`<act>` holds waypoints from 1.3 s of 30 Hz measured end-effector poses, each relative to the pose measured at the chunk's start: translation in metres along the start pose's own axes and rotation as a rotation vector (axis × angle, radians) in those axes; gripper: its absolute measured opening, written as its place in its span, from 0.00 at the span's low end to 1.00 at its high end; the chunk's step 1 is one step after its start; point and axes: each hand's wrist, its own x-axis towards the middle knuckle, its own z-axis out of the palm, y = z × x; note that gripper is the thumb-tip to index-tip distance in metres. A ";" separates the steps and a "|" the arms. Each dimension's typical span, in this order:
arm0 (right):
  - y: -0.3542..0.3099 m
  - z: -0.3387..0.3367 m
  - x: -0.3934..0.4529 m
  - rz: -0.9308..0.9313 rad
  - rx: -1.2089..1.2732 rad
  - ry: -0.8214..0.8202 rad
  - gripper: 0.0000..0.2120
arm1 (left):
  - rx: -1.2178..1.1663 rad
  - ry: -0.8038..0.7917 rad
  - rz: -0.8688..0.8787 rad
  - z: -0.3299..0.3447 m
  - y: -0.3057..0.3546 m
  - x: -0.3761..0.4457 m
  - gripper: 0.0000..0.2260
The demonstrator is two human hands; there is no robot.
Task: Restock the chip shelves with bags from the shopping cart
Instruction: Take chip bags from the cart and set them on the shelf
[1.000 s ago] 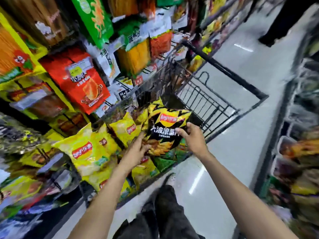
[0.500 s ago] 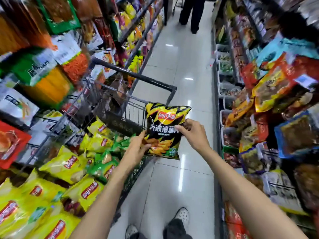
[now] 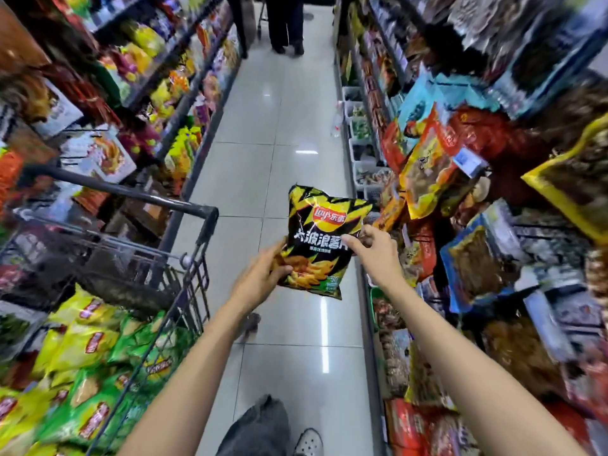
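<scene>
Head view, from nearest outward: a grey trouser leg [image 3: 260, 426] and a pale shoe [image 3: 309, 441] are cut off by the bottom edge, below both forearms. The left hand [image 3: 260, 278] grips the lower left edge of the black-and-yellow chip bag [image 3: 320, 238], thumb on the front and fingers hidden behind it; the right hand [image 3: 375, 250] pinches the bag's right edge at mid-height, its fingertips partly lost behind the foil. The bag hangs upright between the two hands, over the tiled floor [image 3: 263, 133]. To the left of the left hand stands the shopping cart [image 3: 197, 258], its heap of yellow and green chip bags [image 3: 92, 357] smeared by blur and cut by the frame edge. Just right of the right hand hang packets on the right-hand shelves [image 3: 460, 179], their labels too blurred to read. Beyond the hands, a person's legs [image 3: 284, 24] are cropped at the top. Compared with half a second ago, the bag has shifted rightward away from the cart and nearer those shelves, both grips unchanged.
</scene>
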 end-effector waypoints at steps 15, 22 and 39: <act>-0.039 0.003 0.263 -0.035 0.021 -0.024 0.21 | 0.133 0.086 -0.031 -0.087 0.049 0.248 0.25; -0.065 0.025 0.396 -0.043 0.029 -0.043 0.19 | 0.207 0.150 -0.066 -0.139 0.052 0.365 0.25; -0.133 0.133 0.750 -0.328 0.116 -0.422 0.12 | 0.105 0.464 -0.199 -0.284 0.031 0.620 0.26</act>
